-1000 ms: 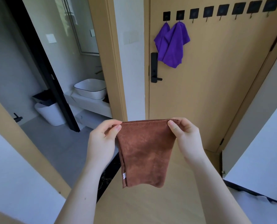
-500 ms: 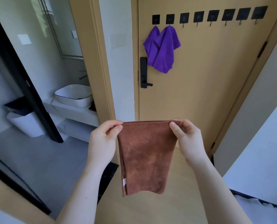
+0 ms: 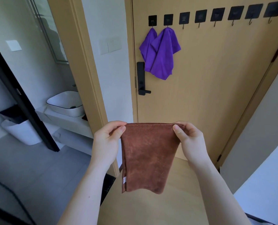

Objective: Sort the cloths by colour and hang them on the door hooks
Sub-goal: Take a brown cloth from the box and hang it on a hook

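A brown cloth hangs flat in front of me, stretched by its top edge. My left hand pinches the top left corner and my right hand pinches the top right corner. On the yellow door a row of black hooks runs along the top. Two purple cloths hang from the two leftmost hooks, overlapping. The other hooks carry nothing.
A black door handle sits below the purple cloths. To the left an open doorway shows a bathroom with a white basin and a white bin. A white wall stands at the right.
The view has drawn closer to the door and turned slightly, so the hooks and purple cloths look larger. My hands hold the brown cloth the same way.
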Available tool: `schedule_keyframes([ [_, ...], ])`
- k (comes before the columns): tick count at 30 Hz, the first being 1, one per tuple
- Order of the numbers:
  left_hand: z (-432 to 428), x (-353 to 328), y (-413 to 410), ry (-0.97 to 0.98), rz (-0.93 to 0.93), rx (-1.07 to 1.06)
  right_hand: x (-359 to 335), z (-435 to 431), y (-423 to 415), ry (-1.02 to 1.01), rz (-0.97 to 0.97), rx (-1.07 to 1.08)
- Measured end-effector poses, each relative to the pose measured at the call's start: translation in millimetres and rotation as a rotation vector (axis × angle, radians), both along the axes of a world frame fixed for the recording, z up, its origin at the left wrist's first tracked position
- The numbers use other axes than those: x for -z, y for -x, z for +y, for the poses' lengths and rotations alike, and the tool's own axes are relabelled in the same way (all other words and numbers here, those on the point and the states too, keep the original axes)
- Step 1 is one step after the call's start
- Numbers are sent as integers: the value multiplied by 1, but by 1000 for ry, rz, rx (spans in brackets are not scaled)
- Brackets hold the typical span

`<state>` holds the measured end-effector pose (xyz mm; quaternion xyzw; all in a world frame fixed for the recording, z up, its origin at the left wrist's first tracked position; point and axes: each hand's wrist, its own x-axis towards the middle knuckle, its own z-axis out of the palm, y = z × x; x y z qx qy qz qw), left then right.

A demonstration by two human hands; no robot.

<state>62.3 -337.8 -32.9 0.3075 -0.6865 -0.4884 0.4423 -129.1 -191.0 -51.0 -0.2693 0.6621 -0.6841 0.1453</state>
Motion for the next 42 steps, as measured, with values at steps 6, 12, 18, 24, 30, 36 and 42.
schedule_keyframes([
  [6, -15, -4, 60, 9, -3, -42, -8, -18, 64, -2, 24, -27],
  [12, -27, -5, 108, -38, 39, -52, -13, -32, 114, -13, -2, -76],
  [18, -42, -5, 142, -279, 210, -2, -17, -47, 147, 1, -20, -98],
  [24, -72, -8, 176, -284, 199, 15, -13, -75, 175, -30, -12, -96],
  [30, -120, -4, 215, -288, 190, 63, -9, -112, 206, -78, 23, -75],
  [36, -180, -7, 255, -239, 165, 121, -16, -157, 236, -71, 42, -15],
  [42, -236, -16, 286, -192, 140, 166, -24, -205, 257, -45, 66, 79],
])
